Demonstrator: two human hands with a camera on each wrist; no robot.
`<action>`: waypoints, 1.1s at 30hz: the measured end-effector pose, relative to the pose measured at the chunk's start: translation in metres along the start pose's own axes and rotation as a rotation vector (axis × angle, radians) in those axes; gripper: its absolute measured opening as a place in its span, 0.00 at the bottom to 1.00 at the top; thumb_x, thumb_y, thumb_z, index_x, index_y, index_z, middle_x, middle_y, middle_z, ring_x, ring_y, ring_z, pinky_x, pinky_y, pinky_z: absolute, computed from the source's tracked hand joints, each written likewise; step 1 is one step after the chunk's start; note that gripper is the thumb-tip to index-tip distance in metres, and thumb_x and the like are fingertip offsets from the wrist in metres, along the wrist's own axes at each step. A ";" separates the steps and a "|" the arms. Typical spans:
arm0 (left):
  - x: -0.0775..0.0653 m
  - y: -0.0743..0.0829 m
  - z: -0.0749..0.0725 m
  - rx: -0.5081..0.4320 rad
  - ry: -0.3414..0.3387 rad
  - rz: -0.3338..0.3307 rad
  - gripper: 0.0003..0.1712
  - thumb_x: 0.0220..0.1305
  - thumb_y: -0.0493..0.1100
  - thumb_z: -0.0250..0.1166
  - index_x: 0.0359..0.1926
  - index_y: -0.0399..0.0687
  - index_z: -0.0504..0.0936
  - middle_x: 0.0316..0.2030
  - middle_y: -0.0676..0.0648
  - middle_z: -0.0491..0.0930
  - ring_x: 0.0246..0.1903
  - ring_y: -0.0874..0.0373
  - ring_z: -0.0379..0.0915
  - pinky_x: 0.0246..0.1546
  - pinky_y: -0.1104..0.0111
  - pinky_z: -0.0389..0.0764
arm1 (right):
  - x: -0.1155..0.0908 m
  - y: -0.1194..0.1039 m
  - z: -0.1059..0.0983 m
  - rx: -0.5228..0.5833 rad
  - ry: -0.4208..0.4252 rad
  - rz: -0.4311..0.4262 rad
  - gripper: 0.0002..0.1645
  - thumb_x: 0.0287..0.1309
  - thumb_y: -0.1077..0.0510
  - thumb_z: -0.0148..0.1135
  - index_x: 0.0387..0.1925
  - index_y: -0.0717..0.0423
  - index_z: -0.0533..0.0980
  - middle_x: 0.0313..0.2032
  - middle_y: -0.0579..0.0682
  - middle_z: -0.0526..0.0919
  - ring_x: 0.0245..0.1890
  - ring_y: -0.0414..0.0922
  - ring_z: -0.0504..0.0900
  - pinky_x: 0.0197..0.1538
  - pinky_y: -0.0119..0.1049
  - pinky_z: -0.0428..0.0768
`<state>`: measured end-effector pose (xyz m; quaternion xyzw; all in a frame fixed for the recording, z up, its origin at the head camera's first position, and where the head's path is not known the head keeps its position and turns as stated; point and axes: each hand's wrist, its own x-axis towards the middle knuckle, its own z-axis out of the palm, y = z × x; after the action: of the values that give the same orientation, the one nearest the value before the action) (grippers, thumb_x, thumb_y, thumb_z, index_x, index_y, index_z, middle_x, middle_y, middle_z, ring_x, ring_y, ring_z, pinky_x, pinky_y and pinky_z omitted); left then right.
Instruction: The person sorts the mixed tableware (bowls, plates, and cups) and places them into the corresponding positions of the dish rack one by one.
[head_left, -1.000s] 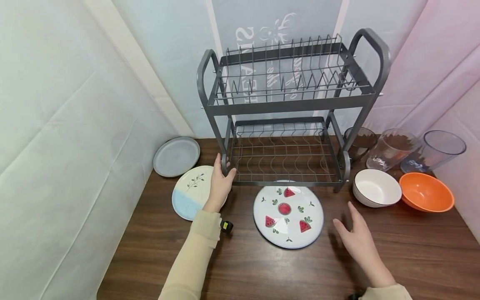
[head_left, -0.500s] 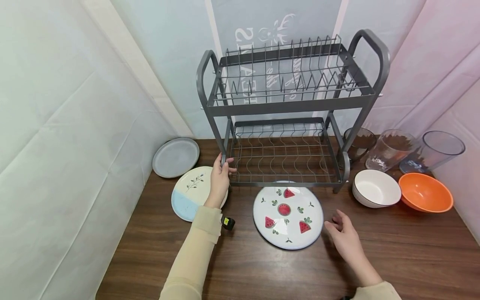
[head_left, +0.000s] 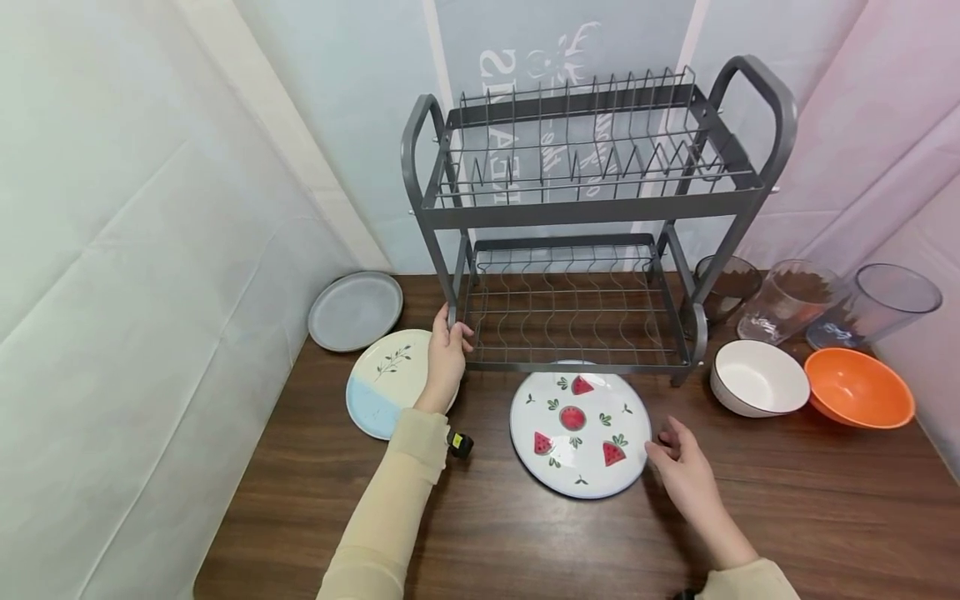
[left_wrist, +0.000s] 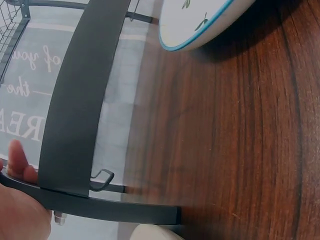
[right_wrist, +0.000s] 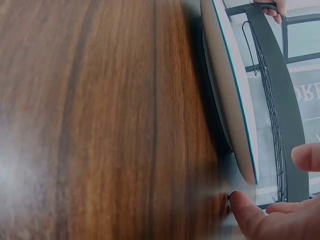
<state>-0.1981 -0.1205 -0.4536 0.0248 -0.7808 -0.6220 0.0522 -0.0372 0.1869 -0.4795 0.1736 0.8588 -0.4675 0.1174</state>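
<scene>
My left hand (head_left: 446, 358) grips the lower left front leg of a dark grey two-tier dish rack (head_left: 585, 210). In the left wrist view its fingers (left_wrist: 18, 159) show behind the leg. Flat on the table, in front of the rack, lies a white plate (head_left: 572, 454) with a watermelon pattern and a blue rim. My right hand (head_left: 690, 475) is at the plate's right edge, fingers bent and holding nothing. The right wrist view has the plate's rim (right_wrist: 239, 95) just beyond the spread thumb and a low fingertip (right_wrist: 237, 201) near the tabletop.
Left of the rack lie a grey plate (head_left: 356, 312) and a cream-and-blue plate (head_left: 375, 408). A white bowl (head_left: 761, 377) and an orange bowl (head_left: 860, 387) stand at right, with a dark glass (head_left: 726, 287), clear glass (head_left: 787, 300) and bluish glass (head_left: 873, 304) behind.
My right hand has moved left to the plate's edge, its fingers bending inward. The left hand stays on the rack leg, its thumb drawn closer. The head view has shifted slightly.
</scene>
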 end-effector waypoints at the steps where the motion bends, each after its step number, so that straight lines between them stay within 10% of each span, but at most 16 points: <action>1: 0.000 0.000 0.000 -0.002 0.002 -0.001 0.26 0.68 0.43 0.39 0.66 0.52 0.48 0.32 0.47 0.72 0.25 0.60 0.66 0.35 0.70 0.71 | 0.000 0.000 0.001 -0.002 0.001 0.000 0.39 0.61 0.49 0.42 0.66 0.63 0.41 0.57 0.67 0.60 0.55 0.57 0.65 0.53 0.47 0.68; 11: -0.006 0.014 0.000 -0.053 -0.030 -0.028 0.27 0.68 0.41 0.38 0.66 0.47 0.47 0.30 0.53 0.63 0.31 0.59 0.61 0.32 0.75 0.66 | 0.001 -0.003 0.006 0.033 -0.011 0.047 0.40 0.60 0.51 0.44 0.66 0.63 0.40 0.55 0.66 0.60 0.51 0.55 0.67 0.37 0.33 0.76; 33: 0.001 -0.003 0.002 0.038 -0.004 -0.036 0.29 0.67 0.46 0.39 0.67 0.53 0.45 0.48 0.43 0.69 0.44 0.58 0.64 0.50 0.65 0.67 | -0.001 -0.006 0.015 0.127 0.024 0.070 0.34 0.58 0.59 0.46 0.61 0.71 0.49 0.50 0.68 0.62 0.47 0.55 0.69 0.41 0.37 0.79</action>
<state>-0.1991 -0.1189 -0.4566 0.0386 -0.7919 -0.6081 0.0390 -0.0383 0.1710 -0.4832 0.2162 0.8222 -0.5144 0.1122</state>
